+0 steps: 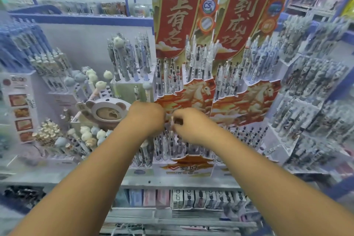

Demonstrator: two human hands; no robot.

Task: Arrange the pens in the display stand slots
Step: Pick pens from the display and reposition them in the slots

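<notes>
Right hand: fingers curled in, fingertips pinching the top of a slim white pen; bare forearm runs in from the lower right.
Left hand: seen from the back, fingers folded out of sight just beside the same pen; whether it grips anything cannot be told.
Pen: thin, pale, roughly upright, between the two hands, above the lower row of slots.
Lower row of pens: slender white and clear barrels with dark grips, packed upright in the front tier.
Display stand: stepped cardboard, glossy red and gold print with a galloping horse; a twin stand sits beside it on the right.
Upper tier pens: the same slim barrels, standing in rows.
Header boards: tall red panels with large gold characters.
Animal-topped pens: soft, rounded caps, at the left.
Bear-shaped holder: round, brown and cream.
Shelf edge: pale, smooth metal.
</notes>
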